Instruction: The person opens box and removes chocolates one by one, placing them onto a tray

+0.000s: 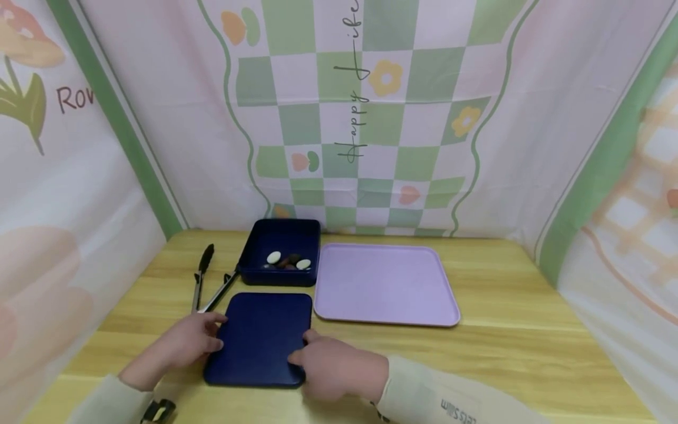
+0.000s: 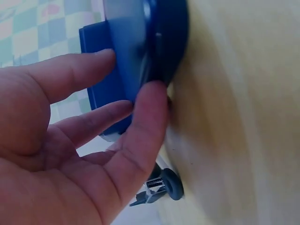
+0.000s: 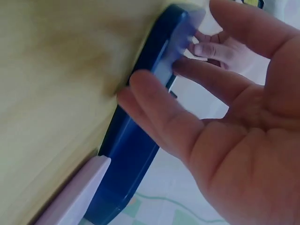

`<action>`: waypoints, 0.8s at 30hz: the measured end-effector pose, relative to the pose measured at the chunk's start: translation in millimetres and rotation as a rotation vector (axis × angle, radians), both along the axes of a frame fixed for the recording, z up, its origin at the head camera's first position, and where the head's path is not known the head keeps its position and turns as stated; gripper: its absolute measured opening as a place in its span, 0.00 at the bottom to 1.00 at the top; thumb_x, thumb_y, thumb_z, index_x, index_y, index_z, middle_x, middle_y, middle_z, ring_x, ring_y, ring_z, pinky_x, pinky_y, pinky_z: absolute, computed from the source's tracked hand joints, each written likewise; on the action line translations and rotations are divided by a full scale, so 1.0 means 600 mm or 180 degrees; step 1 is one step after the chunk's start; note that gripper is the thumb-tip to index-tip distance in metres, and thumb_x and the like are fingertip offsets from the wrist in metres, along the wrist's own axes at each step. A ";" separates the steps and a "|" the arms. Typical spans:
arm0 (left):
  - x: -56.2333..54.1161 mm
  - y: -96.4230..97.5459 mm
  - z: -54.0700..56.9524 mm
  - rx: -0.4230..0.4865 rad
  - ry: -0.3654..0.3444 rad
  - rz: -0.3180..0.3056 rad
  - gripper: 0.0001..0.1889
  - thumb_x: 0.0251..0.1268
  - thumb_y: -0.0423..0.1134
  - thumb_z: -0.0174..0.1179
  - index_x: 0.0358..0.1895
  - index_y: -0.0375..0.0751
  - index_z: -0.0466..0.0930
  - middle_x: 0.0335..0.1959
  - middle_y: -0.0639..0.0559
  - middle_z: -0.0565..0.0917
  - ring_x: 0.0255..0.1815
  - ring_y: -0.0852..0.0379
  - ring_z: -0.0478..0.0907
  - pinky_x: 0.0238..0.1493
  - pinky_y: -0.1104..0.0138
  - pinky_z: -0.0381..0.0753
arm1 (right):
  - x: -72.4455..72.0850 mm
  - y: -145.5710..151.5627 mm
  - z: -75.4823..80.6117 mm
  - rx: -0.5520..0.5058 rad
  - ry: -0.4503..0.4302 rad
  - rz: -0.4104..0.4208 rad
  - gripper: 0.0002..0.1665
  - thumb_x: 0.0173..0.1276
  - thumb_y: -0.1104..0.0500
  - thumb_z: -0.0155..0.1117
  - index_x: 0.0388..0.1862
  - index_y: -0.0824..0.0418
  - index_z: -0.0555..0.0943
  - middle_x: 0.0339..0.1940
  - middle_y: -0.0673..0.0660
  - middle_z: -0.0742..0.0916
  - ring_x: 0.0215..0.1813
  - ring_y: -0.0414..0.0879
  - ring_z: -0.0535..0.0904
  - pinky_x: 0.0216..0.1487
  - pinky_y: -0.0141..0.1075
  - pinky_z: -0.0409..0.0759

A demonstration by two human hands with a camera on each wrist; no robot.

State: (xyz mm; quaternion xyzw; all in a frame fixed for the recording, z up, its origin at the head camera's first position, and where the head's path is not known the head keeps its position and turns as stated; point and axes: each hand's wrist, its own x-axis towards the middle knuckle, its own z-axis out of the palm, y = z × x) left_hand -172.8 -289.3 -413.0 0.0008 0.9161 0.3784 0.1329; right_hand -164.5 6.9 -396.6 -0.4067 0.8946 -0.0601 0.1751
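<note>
At far left we read "Ro" and a cut-off third letter on a pale fabric curtain printed with flowers point(image 1: 74, 97). Beside it, the left hand point(image 1: 190, 338), fingers spread and lightly bent, touches the left edge of a navy-blue, flat-topped, round-cornered panel point(image 1: 259, 335) lying on the wood-grain table point(image 1: 519, 353). The hand partly covers silver metal tongs with black tips point(image 1: 198, 291); one arm reaches the corner of an open navy-blue square box point(image 1: 283, 275), just beyond the panel, where we see white oval pieces point(image 1: 273, 257) among brown ones. At the panel's right edge, the right hand point(image 1: 336, 365) rests its loosely extended fingers; we cannot tell how firmly either hand presses. Above, sideways script on the green-checked backdrop point(image 1: 384, 123) reads "Happy Life". A lilac rectangular tray point(image 1: 386, 285) lies close beside box and panel. Rightmost, we make out "Lets Slim", upside down, on the cream sleeve point(image 1: 424, 394).
</note>
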 end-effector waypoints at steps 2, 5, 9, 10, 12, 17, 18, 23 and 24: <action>0.000 0.000 -0.002 0.0005 0.0078 -0.0024 0.28 0.50 0.23 0.67 0.60 0.25 0.76 0.37 0.44 0.78 0.23 0.52 0.76 0.25 0.60 0.78 | 0.004 0.000 -0.002 0.0055 0.0198 0.0073 0.30 0.59 0.54 0.72 0.63 0.47 0.81 0.49 0.47 0.86 0.64 0.47 0.70 0.52 0.31 0.76; 0.000 0.001 -0.002 -0.0021 0.0143 -0.0040 0.30 0.48 0.22 0.67 0.60 0.25 0.76 0.41 0.42 0.79 0.24 0.52 0.76 0.26 0.60 0.78 | 0.007 0.000 -0.004 0.0092 0.0383 0.0086 0.31 0.58 0.53 0.73 0.63 0.48 0.82 0.48 0.49 0.86 0.62 0.47 0.70 0.51 0.30 0.75; -0.002 0.002 -0.004 -0.0039 0.0158 -0.0039 0.31 0.50 0.22 0.67 0.62 0.26 0.74 0.46 0.37 0.79 0.23 0.52 0.76 0.26 0.60 0.78 | 0.005 0.000 0.000 0.0112 0.0336 0.0021 0.32 0.59 0.53 0.73 0.65 0.49 0.80 0.53 0.50 0.85 0.65 0.48 0.69 0.54 0.31 0.75; -0.003 0.002 -0.005 -0.0044 0.0158 -0.0016 0.31 0.50 0.22 0.67 0.63 0.27 0.75 0.47 0.37 0.79 0.23 0.52 0.76 0.27 0.60 0.78 | 0.005 0.001 0.000 0.0117 0.0325 0.0007 0.32 0.60 0.53 0.72 0.66 0.49 0.80 0.54 0.50 0.85 0.66 0.49 0.69 0.55 0.31 0.75; -0.005 0.002 -0.006 -0.0099 0.0186 -0.0023 0.31 0.50 0.22 0.67 0.63 0.28 0.75 0.49 0.35 0.79 0.23 0.53 0.76 0.28 0.60 0.78 | 0.004 0.002 0.001 0.0117 0.0305 -0.0025 0.33 0.60 0.52 0.72 0.67 0.49 0.79 0.57 0.51 0.84 0.69 0.50 0.67 0.58 0.33 0.74; -0.011 0.001 -0.011 -0.0207 0.0231 -0.0029 0.31 0.52 0.23 0.68 0.64 0.29 0.75 0.51 0.35 0.79 0.25 0.54 0.76 0.32 0.60 0.78 | 0.002 0.003 -0.002 0.0137 0.0347 -0.0113 0.35 0.60 0.48 0.73 0.67 0.49 0.78 0.59 0.54 0.83 0.72 0.52 0.65 0.62 0.34 0.72; -0.011 0.002 -0.011 -0.0216 0.0235 -0.0030 0.31 0.52 0.23 0.68 0.64 0.29 0.75 0.51 0.35 0.80 0.25 0.54 0.76 0.32 0.60 0.77 | 0.001 0.003 -0.003 0.0144 0.0334 -0.0123 0.35 0.60 0.48 0.73 0.68 0.49 0.78 0.60 0.54 0.83 0.72 0.52 0.65 0.62 0.34 0.72; -0.011 0.006 -0.008 -0.0174 0.0275 -0.0034 0.31 0.52 0.22 0.67 0.64 0.28 0.74 0.49 0.36 0.80 0.23 0.54 0.76 0.29 0.60 0.77 | -0.003 0.004 -0.005 0.0145 0.0285 -0.0149 0.36 0.61 0.47 0.72 0.68 0.49 0.77 0.61 0.55 0.82 0.73 0.52 0.65 0.62 0.34 0.72; -0.011 0.007 -0.007 -0.0188 0.0288 -0.0045 0.31 0.52 0.22 0.67 0.64 0.28 0.74 0.49 0.36 0.80 0.22 0.54 0.76 0.29 0.60 0.77 | -0.003 0.004 -0.005 0.0143 0.0267 -0.0162 0.36 0.61 0.47 0.72 0.69 0.49 0.77 0.62 0.55 0.82 0.73 0.52 0.64 0.62 0.35 0.72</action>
